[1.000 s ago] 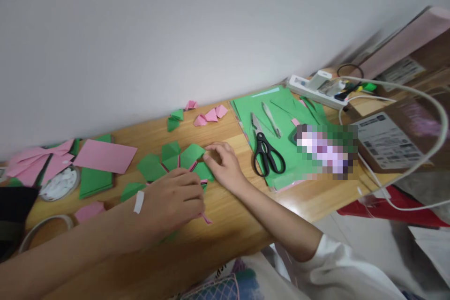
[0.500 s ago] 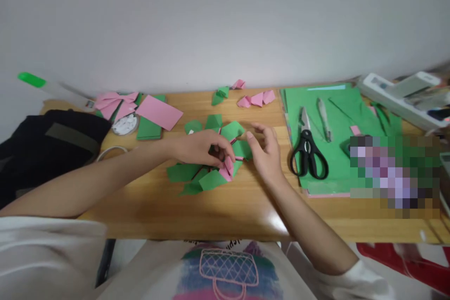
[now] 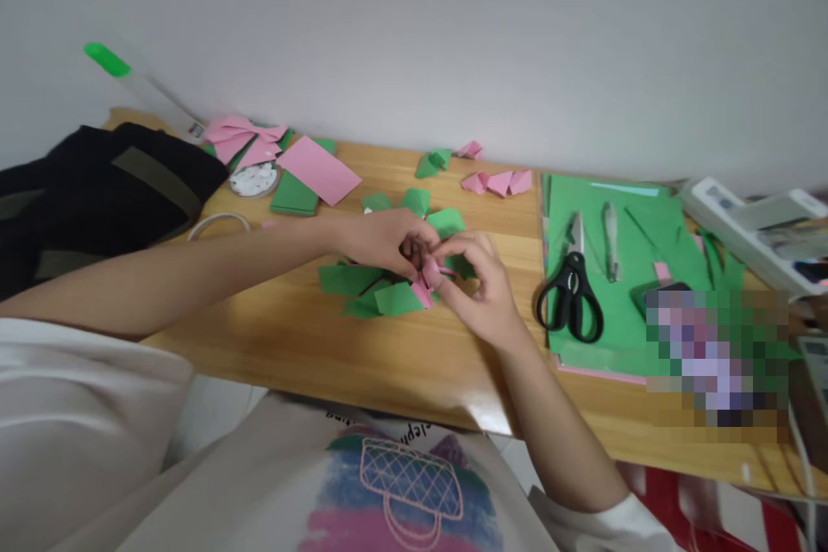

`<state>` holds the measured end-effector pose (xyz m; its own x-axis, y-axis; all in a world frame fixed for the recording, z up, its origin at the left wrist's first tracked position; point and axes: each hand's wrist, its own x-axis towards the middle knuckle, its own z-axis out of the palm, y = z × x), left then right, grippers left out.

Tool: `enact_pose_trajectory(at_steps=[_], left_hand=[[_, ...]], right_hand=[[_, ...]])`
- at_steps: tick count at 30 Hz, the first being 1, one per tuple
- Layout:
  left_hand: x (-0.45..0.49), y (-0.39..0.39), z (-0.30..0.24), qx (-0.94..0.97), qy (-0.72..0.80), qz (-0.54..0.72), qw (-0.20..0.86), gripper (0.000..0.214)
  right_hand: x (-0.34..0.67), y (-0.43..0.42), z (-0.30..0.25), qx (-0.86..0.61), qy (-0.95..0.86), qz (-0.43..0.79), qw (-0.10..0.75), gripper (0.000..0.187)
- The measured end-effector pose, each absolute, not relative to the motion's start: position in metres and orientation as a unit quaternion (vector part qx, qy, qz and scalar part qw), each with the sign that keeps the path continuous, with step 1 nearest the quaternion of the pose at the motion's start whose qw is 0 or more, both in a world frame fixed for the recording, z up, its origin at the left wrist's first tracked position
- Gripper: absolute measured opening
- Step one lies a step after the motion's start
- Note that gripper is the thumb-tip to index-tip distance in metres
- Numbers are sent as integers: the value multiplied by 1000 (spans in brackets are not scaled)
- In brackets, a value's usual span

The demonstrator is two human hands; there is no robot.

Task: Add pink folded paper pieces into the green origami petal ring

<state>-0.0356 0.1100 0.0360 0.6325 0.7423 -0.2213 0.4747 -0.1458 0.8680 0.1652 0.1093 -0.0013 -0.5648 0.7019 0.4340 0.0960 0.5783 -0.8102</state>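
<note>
A folded paper piece (image 3: 388,289) of green petals with pink inside lies on the wooden desk (image 3: 310,345). My left hand (image 3: 381,241) rests on its middle with the fingers curled and pinching the paper. My right hand (image 3: 479,280) meets it from the right, fingertips pinched on a small pink flap (image 3: 429,276) at the centre. Both hands touch the same piece, and their fingers hide its middle.
Black scissors (image 3: 570,297) and a pen-like tool (image 3: 610,240) lie on green paper sheets (image 3: 621,293) to the right. Small pink folds (image 3: 498,182) and green folds (image 3: 432,161) sit by the wall. Pink sheet (image 3: 318,169), tape roll (image 3: 218,225) and black bag (image 3: 97,190) are left; a power strip (image 3: 750,220) is far right.
The view swung and levelled. My right hand went from open beside the paper piece to pinching its pink centre flap. My left hand stayed on the piece.
</note>
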Motion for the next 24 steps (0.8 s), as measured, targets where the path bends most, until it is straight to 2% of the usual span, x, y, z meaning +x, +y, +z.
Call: enact_pose_trajectory(at_steps=[3, 7, 10, 13, 16, 18, 21, 24], left_hand=[[-37, 107, 35, 745, 418, 144, 500, 12], [-36, 101, 37, 752, 438, 157, 466, 8], [-33, 92, 43, 766, 455, 151, 428, 19], [-26, 75, 50, 800, 501, 164, 287, 34], [-17, 54, 51, 833, 526, 150, 87, 29], [-13, 42, 48, 840, 523, 147, 2, 25], [-8, 31, 39, 850, 501, 152, -60, 20], [-7, 30, 32, 847, 496, 174, -77, 18]], right_hand=[[167, 112, -2, -225, -798, 413, 376, 15], [168, 116, -7, -207, -801, 424, 369, 6], [167, 116, -11, -210, -801, 412, 381, 5], [166, 116, -13, -214, -805, 397, 385, 6], [164, 118, -16, -228, -809, 380, 386, 5], [164, 120, -17, -234, -812, 372, 383, 5], [164, 121, -18, -235, -818, 367, 375, 6], [164, 120, -18, -232, -822, 367, 369, 6]])
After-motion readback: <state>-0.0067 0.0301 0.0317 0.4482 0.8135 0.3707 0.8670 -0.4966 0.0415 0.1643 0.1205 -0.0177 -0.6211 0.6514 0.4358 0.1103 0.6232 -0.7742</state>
